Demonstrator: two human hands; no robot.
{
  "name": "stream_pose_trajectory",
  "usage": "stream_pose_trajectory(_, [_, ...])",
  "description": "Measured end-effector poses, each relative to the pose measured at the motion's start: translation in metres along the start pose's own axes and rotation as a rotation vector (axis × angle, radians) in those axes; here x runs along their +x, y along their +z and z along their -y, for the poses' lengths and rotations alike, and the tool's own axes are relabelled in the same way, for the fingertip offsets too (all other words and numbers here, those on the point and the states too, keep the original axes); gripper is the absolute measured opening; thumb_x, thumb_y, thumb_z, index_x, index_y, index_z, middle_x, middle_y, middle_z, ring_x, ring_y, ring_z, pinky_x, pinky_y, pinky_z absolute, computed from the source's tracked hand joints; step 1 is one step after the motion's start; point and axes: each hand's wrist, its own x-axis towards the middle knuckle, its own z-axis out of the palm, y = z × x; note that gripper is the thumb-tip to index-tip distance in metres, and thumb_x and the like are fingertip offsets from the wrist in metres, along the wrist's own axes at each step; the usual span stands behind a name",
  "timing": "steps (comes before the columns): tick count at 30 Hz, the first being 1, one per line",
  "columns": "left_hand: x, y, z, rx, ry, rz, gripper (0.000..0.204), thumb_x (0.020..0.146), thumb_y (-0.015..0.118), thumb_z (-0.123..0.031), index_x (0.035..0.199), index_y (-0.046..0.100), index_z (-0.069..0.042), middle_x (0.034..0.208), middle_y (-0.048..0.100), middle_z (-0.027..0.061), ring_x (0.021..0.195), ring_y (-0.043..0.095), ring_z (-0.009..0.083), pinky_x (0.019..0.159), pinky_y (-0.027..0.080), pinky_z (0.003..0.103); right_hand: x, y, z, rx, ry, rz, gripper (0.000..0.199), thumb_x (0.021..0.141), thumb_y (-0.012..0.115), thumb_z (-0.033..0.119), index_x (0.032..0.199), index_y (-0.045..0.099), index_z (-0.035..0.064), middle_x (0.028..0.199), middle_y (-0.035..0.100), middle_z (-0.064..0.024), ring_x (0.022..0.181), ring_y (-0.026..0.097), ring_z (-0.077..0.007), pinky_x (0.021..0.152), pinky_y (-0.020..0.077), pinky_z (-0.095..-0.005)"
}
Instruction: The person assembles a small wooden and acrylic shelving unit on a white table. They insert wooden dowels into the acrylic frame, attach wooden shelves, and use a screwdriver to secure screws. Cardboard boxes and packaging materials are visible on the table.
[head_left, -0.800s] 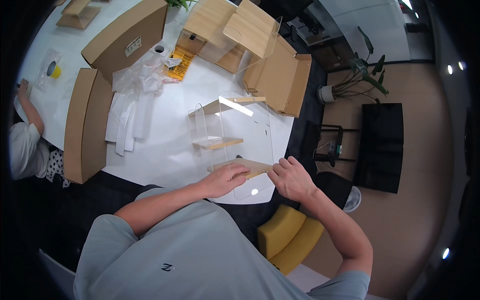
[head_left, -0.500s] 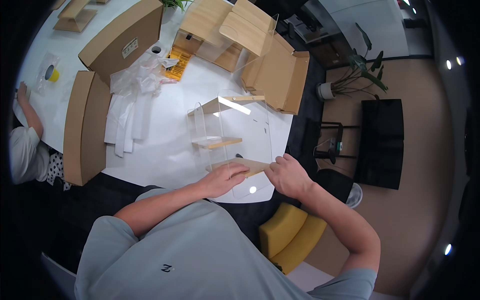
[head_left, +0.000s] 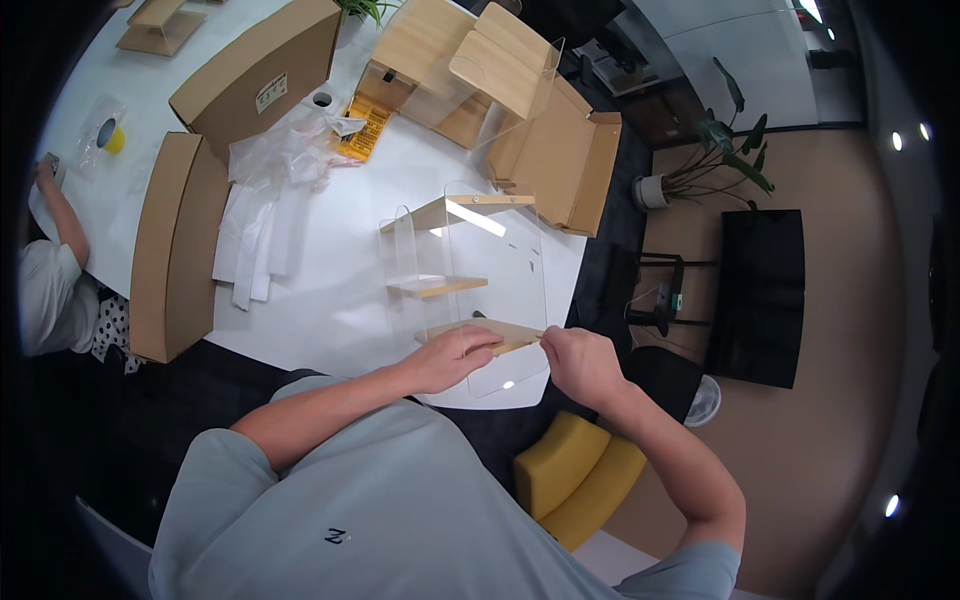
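In front of me on the white table stands a small shelf unit of clear acrylic panels and pale wooden boards. A shorter wooden board sits in its middle and another wooden board at its far end. My left hand grips the edge of the nearest wooden board, thumb and fingers on either side. My right hand is closed in a pinch at that board's right end, beside the acrylic edge. Whatever lies between its fingertips is too small to make out.
Open cardboard boxes stand at left, another cardboard box at far right. Plastic wrapping, an orange bag and a second wood-and-acrylic unit lie beyond. Another person's arm rests at the far left. A yellow chair stands right.
My right hand has turned slightly at the board's end, its fingers drawn in closer. The left hand keeps its grip. The whole view has shifted a little.
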Motion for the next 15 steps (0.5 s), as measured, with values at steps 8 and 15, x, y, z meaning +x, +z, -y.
stream_pose_trajectory(8, [0.001, 0.000, 0.001, 0.027, 0.008, 0.001, 0.046, 0.109, 0.052, -0.025, 0.147, 0.060, -0.001, 0.150, 0.059, 0.0167, 0.135, 0.058, 0.0324, 0.117, 0.044, 0.039, 0.001, 0.003, -0.021, -0.379, -0.396, 0.013, 0.007, 0.090, 0.063, 0.014, 0.094, 0.065, 0.0090, 0.084, 0.064, -0.0048, 0.086, 0.062, -0.0237, 0.081, 0.0473, -0.0381])
stream_pose_trajectory(15, [0.001, 0.000, -0.001, -0.002, -0.012, 0.006, 0.046, 0.109, 0.053, -0.026, 0.147, 0.060, -0.001, 0.149, 0.059, 0.0174, 0.135, 0.057, 0.0324, 0.116, 0.045, 0.040, 0.008, -0.002, -0.020, -0.475, -0.535, -0.010, 0.007, 0.092, 0.062, 0.016, 0.091, 0.065, 0.0099, 0.085, 0.062, -0.0034, 0.089, 0.060, -0.0228, 0.082, 0.0464, -0.0373])
